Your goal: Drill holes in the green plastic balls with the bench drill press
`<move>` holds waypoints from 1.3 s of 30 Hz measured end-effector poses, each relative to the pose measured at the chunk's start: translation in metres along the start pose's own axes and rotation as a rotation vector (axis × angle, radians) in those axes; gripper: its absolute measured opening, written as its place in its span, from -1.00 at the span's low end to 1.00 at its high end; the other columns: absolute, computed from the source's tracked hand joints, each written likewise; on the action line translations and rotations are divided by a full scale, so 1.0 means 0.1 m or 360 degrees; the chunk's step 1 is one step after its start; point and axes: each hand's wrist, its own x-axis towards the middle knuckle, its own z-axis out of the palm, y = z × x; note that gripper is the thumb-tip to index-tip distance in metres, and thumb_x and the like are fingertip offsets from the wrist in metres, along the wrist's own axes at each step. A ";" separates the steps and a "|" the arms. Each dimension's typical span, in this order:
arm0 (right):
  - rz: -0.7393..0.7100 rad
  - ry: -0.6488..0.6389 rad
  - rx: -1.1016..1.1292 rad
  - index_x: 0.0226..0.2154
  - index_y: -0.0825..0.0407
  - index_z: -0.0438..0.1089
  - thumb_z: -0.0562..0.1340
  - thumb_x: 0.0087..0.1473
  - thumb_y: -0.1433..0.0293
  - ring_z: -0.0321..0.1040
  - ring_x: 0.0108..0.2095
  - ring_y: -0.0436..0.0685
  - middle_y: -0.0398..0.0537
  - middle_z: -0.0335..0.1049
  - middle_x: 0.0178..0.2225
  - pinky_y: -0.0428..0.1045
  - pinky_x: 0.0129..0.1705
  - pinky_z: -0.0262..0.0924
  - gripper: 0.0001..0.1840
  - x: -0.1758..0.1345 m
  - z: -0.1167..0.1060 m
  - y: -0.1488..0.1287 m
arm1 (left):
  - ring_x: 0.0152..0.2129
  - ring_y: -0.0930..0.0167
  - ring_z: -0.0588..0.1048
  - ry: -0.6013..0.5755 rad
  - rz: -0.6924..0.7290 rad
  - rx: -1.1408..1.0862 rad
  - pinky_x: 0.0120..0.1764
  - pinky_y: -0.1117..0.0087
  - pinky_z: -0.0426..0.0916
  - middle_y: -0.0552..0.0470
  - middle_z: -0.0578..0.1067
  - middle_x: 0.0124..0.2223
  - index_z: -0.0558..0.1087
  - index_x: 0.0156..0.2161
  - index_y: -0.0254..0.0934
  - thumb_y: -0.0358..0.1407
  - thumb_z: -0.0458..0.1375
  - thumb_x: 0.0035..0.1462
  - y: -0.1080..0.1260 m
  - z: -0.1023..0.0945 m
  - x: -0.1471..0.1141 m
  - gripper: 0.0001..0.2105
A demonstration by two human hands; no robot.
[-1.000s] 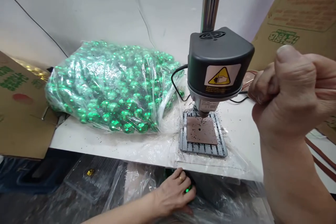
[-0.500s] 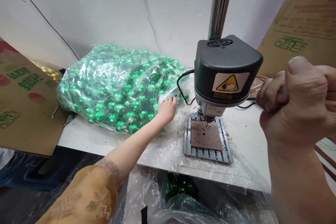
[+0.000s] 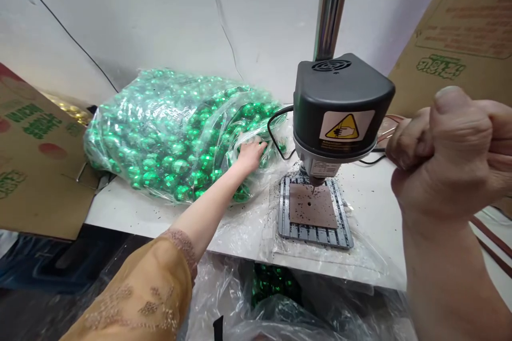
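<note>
A big clear plastic bag [image 3: 160,133] full of shiny green faceted balls lies on the table. At the bag's right end, my left hand [image 3: 250,153] reaches into the loose opening with its fingers apart, near the balls. My right hand [image 3: 452,144] is closed in a fist with the thumb on top, right of a drill press [image 3: 346,90]; whatever it grips is hidden. Under the drill bit, a brown square plate [image 3: 314,213] with a small dark hole rests on the slotted metal base [image 3: 347,237].
Dark shavings lie scattered around the base. Cardboard boxes stand at the left [image 3: 40,170] and right [image 3: 448,26]. A black cable [image 3: 276,144] loops beside the drill press. Below the table edge, an open plastic bag [image 3: 224,293] holds more green balls.
My left hand has moved slightly up and farther into the bag's opening, pushing the plastic aside. The right fist keeps its place beside the drill press.
</note>
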 end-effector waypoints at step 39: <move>-0.0087 -0.0039 0.0021 -0.60 -0.07 0.17 0.42 0.43 0.10 0.02 -0.65 -0.03 -0.29 -0.08 -0.63 0.09 -0.56 -0.01 -0.33 -0.02 -0.03 0.03 | 0.00 0.18 0.73 -0.0239 -0.0454 -0.1954 0.25 0.03 0.58 -0.05 0.77 -0.01 0.60 0.00 -0.19 -0.10 0.83 -0.23 0.27 0.92 -1.28 -0.27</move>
